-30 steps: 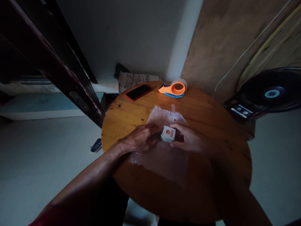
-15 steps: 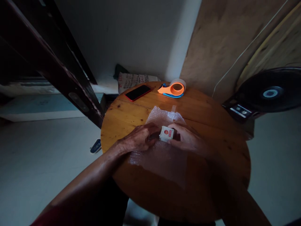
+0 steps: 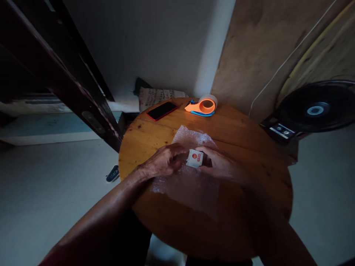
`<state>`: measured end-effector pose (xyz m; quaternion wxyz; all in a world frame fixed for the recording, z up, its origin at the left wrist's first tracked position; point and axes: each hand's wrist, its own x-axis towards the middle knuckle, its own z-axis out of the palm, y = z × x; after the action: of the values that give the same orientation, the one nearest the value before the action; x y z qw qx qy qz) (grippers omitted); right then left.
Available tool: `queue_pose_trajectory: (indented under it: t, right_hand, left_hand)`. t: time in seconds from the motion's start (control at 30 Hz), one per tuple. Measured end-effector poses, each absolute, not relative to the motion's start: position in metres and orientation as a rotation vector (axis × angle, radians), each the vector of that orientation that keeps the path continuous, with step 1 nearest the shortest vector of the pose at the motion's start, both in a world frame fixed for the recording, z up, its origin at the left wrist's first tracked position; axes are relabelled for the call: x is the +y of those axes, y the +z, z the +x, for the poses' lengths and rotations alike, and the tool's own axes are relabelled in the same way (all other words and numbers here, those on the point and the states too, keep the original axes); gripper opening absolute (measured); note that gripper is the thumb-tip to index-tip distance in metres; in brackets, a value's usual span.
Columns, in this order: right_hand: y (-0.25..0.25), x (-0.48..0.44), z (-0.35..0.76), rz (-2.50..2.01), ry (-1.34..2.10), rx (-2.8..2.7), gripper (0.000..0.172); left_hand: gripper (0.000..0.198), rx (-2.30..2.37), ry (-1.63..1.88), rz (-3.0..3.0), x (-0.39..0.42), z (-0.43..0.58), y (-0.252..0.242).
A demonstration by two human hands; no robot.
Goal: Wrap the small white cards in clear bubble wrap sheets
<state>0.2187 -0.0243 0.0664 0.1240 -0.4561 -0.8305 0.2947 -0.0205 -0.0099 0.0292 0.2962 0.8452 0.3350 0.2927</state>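
Between my two hands, above a sheet of bubble wrap (image 3: 191, 192), is a small pale box (image 3: 195, 158) with a red round mark and red label on its upper face. My right hand (image 3: 217, 162) grips the box from the right, thumb on the near side and fingers on the far side. On the left, my left hand (image 3: 168, 160) is held close to the box with its fingers curved and a gap between thumb and forefinger; nothing shows in it. The bubble wrap lies on a round wooden table (image 3: 144, 142), partly covered by both hands.
Toward the table's far edge lie a red-edged phone (image 3: 161, 111) and an orange tape dispenser (image 3: 203, 106) with a roll of tape. A dark round fan-like appliance (image 3: 316, 109) stands at right. Behind the table is a printed sack (image 3: 158, 96); a slipper (image 3: 112, 173) lies on the floor.
The box and my right hand have shifted very slightly left and down in view, along with a small camera shift. The clear strip at the wrap's far edge no longer stands out.
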Motion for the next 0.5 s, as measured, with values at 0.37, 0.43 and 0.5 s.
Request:
queue_pose_trajectory:
  t: [0.37, 0.43, 0.5]
  right_hand:
    - [0.065, -0.027, 0.223, -1.316, 0.953, -2.370, 0.054]
    - [0.064, -0.026, 0.225, -1.302, 0.962, -2.371, 0.059]
    - [0.063, -0.024, 0.228, -1.298, 0.973, -2.375, 0.063]
  left_hand:
    - [0.061, 0.753, 0.427, 2.498, -0.063, -0.050, 0.065]
    - [0.078, 0.840, 0.367, 2.583, -0.082, -0.053, 0.060]
    - [0.071, 0.932, 0.363, 2.657, -0.096, -0.052, 0.051]
